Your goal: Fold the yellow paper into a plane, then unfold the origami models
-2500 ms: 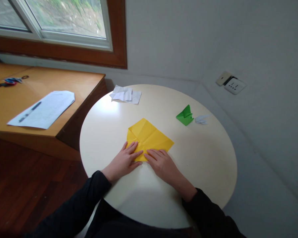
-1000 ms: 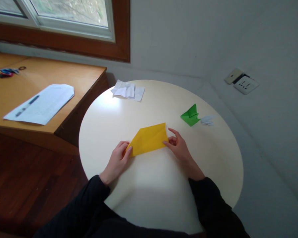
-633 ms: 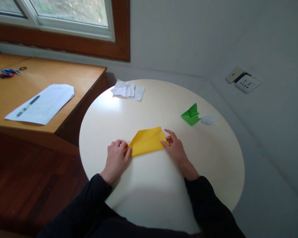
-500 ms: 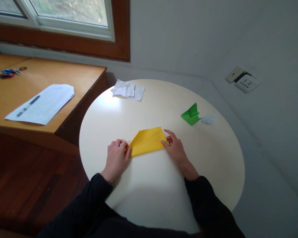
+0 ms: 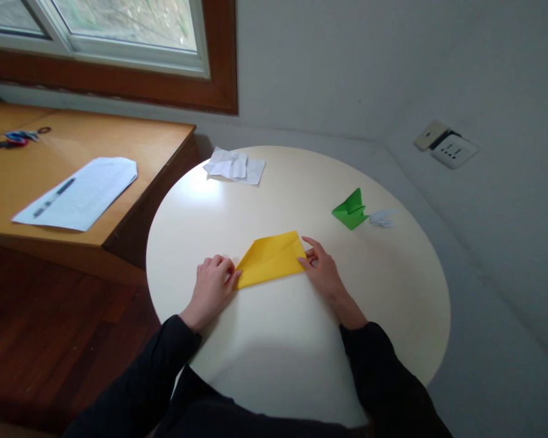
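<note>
A folded sheet of yellow paper (image 5: 271, 258) lies on the round white table (image 5: 292, 340), its long folded edge toward me and its left side slanted. My left hand (image 5: 214, 281) pinches the paper's left corner between thumb and fingers. At the right end, my right hand (image 5: 318, 266) grips the edge with the thumb on top; its index finger is raised past the upper right corner. The fingertips under the paper are hidden.
Beyond the yellow paper, a green folded paper (image 5: 351, 210) sits beside a small white folded paper (image 5: 382, 218). Creased white papers (image 5: 234, 166) lie at the far edge. A wooden desk (image 5: 159, 143) at left holds paper sheets (image 5: 89, 188), a pen (image 5: 55, 198) and scissors (image 5: 21, 138).
My left hand has shifted very slightly left along with the paper's left corner. The right hand keeps its hold almost unmoved.
</note>
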`<state>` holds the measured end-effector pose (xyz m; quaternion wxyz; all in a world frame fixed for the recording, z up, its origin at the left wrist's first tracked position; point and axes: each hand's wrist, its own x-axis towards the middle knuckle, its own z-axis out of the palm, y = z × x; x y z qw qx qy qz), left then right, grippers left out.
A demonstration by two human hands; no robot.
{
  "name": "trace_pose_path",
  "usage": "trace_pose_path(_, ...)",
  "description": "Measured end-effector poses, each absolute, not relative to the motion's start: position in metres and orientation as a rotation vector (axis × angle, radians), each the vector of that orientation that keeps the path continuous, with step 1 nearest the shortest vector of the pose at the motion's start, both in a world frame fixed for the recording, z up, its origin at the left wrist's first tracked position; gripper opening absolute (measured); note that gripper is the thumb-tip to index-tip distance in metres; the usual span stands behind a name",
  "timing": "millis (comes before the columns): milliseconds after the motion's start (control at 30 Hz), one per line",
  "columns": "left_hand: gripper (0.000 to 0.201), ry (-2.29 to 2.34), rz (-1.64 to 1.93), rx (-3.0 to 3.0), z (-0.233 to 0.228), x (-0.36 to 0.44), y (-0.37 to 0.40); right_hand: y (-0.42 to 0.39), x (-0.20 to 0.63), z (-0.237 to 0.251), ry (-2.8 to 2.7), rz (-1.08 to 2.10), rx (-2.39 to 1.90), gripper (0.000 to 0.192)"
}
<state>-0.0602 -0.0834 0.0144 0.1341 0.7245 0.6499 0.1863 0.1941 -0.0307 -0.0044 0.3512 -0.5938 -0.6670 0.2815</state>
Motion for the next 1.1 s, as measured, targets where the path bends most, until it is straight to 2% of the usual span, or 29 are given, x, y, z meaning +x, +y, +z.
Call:
trace_pose_path(100, 0.012, 1.832, 0.567, 2.05, 0.015, -0.063, -0.081, -0.03, 0.197, -0.004, -1.687, 0.785, -1.527, 0.054)
trace_pose_path(367, 0.037, 1.671, 0.44, 1.968, 0.026, -0.066, -0.059, -0.022, 0.208, 0.01, -1.551, 1.211, -1.503, 0.069)
trace_pose_path(600, 0.04, 1.59, 0.328, 2.004, 0.033, -0.067, -0.046, -0.012, 0.205, 0.015, -1.633, 1.142, -1.602, 0.07)
trace_pose_path(767, 0.045, 1.701, 0.492, 2.073, 0.031, -0.065, -0.05, -0.016, 0.205, 0.01, -1.641, 1.114, -1.594, 0.071)
trace_pose_path(967, 0.031, 1.637, 0.498, 2.42, 0.019, -0.047, -0.079, -0.056, 0.198, 0.003, -1.56, 0.963, -1.593, 0.063)
trace_pose_path(1100, 0.038, 1.626, 0.562, 2.441, 0.006, -0.038, -0.098, -0.099, 0.195, 0.011, -1.553, 1.12, -1.553, 0.063)
